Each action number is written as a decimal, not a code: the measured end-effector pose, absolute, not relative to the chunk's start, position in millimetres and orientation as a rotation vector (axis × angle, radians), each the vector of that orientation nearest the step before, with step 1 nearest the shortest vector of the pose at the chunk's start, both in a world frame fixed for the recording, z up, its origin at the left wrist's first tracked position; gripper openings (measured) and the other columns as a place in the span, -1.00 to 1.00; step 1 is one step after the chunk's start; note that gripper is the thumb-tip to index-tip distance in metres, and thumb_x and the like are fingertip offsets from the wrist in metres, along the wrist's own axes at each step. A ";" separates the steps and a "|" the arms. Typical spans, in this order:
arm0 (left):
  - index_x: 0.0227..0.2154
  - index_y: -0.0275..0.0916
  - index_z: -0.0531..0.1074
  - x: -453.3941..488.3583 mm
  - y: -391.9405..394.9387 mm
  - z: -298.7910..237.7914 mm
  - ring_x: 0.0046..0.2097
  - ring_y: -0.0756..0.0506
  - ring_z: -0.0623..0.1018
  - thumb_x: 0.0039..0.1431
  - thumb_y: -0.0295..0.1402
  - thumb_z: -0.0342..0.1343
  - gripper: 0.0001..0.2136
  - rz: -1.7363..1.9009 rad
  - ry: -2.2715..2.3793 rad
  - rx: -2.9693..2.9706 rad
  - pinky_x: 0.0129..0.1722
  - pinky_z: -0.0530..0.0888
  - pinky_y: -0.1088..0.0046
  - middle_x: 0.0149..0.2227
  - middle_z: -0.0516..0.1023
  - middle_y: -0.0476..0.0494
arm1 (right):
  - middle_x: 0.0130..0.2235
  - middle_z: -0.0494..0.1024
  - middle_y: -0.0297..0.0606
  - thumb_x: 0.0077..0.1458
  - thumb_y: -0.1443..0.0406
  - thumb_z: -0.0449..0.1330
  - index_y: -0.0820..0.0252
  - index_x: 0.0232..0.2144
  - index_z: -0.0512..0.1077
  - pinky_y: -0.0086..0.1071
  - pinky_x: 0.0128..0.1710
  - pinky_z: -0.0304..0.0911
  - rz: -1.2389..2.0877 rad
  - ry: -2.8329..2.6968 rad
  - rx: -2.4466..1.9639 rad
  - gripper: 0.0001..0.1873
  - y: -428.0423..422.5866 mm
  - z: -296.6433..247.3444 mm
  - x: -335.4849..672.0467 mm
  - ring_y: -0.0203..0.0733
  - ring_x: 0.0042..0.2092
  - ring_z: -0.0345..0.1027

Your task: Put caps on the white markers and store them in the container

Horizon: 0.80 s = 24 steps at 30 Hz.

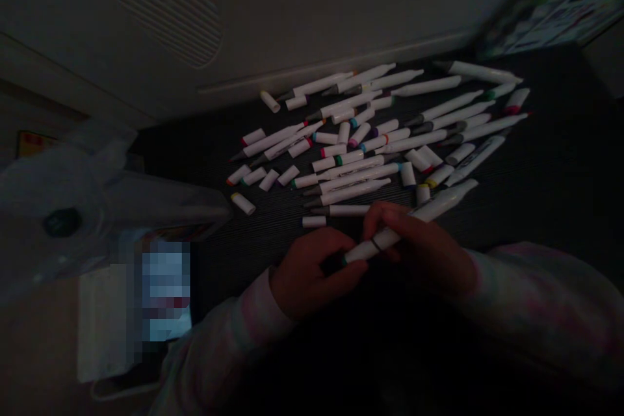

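Note:
Between my two hands is a white marker (439, 205), tilted with its far end up to the right. My right hand (429, 247) is closed round its barrel. The fingers of my left hand (312, 273) pinch the white marker cap (359, 252) with a green end, at the marker's near end. A thin dark ring shows between cap and barrel; I cannot tell whether the cap is fully seated. Just beyond my hands, several uncapped white markers (355, 192) and loose caps (314, 221) with coloured ends lie on the dark table (263, 240).
A pale panel with a striped heart (195, 19) rises behind the markers. At the back right leans a colourful printed package (560, 6). To the left are a clear plastic bag (160, 198) and a lit, blurred-out screen (166, 286) beside a white object (102, 325). The light is dim.

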<state>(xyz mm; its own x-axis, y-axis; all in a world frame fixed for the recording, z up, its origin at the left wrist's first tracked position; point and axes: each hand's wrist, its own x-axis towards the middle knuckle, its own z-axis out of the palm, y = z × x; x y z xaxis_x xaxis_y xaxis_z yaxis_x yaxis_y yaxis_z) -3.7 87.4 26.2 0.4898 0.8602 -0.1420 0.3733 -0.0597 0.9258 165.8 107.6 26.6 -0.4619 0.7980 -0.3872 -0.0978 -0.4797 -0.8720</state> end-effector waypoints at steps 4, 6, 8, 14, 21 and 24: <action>-0.45 -0.32 0.39 -4.3 87.3 23.5 -0.44 0.02 0.40 0.02 -0.31 0.01 -0.84 0.577 1.052 1.663 -0.44 0.31 0.54 -0.50 0.44 -0.05 | -0.70 0.13 -0.46 0.07 0.16 -0.03 0.21 -0.56 0.33 -0.44 -0.59 -0.07 1.986 -1.089 -1.118 -0.69 108.3 25.9 165.5 -0.38 -0.60 0.01; -0.45 -0.31 0.39 -4.4 87.0 21.4 -0.44 0.02 0.40 0.02 -0.30 0.01 -0.83 0.602 1.043 1.667 -0.44 0.31 0.54 -0.50 0.44 -0.05 | -0.70 0.13 -0.46 0.07 0.16 -0.03 0.20 -0.56 0.33 -0.44 -0.59 -0.07 1.982 -1.093 -1.120 -0.69 108.2 26.1 165.9 -0.38 -0.60 0.01; -0.45 -0.31 0.39 -4.2 86.7 20.1 -0.45 0.02 0.40 0.02 -0.30 0.01 -0.83 0.610 1.042 1.673 -0.44 0.31 0.54 -0.51 0.44 -0.04 | -0.70 0.13 -0.45 0.07 0.15 -0.03 0.21 -0.57 0.33 -0.44 -0.60 -0.07 1.979 -1.098 -1.126 -0.69 107.9 26.5 166.2 -0.38 -0.60 0.02; -0.46 -0.32 0.39 -3.6 86.3 21.8 -0.44 0.02 0.40 0.02 -0.31 0.01 -0.83 0.621 1.047 1.670 -0.43 0.32 0.54 -0.50 0.44 -0.06 | -0.70 0.14 -0.45 0.07 0.16 -0.03 0.21 -0.56 0.33 -0.45 -0.59 -0.06 1.975 -1.107 -1.115 -0.69 107.0 25.4 166.6 -0.39 -0.60 0.02; -0.45 -0.32 0.39 -4.5 87.8 25.1 -0.43 0.02 0.41 0.02 -0.32 0.01 -0.84 0.563 1.063 1.662 -0.42 0.32 0.54 -0.48 0.45 -0.06 | -0.70 0.13 -0.45 0.07 0.16 -0.03 0.21 -0.56 0.33 -0.44 -0.61 -0.08 1.984 -1.101 -1.124 -0.69 107.2 25.5 166.6 -0.39 -0.61 0.00; -0.46 -0.31 0.39 -4.4 88.0 24.8 -0.44 0.02 0.40 0.01 -0.30 0.01 -0.83 0.556 1.065 1.657 -0.43 0.32 0.53 -0.49 0.44 -0.05 | -0.70 0.14 -0.45 0.06 0.15 -0.03 0.21 -0.56 0.33 -0.44 -0.60 -0.08 1.977 -1.109 -1.136 -0.69 107.5 26.3 166.7 -0.38 -0.60 0.01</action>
<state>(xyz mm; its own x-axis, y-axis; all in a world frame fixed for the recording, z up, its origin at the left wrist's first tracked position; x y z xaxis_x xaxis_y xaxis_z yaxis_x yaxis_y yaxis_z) -4.4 88.0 24.8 0.4975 0.8559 -0.1414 0.3726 -0.0636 0.9258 166.7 107.5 26.3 -0.4562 0.8012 -0.3873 -0.0869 -0.4732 -0.8767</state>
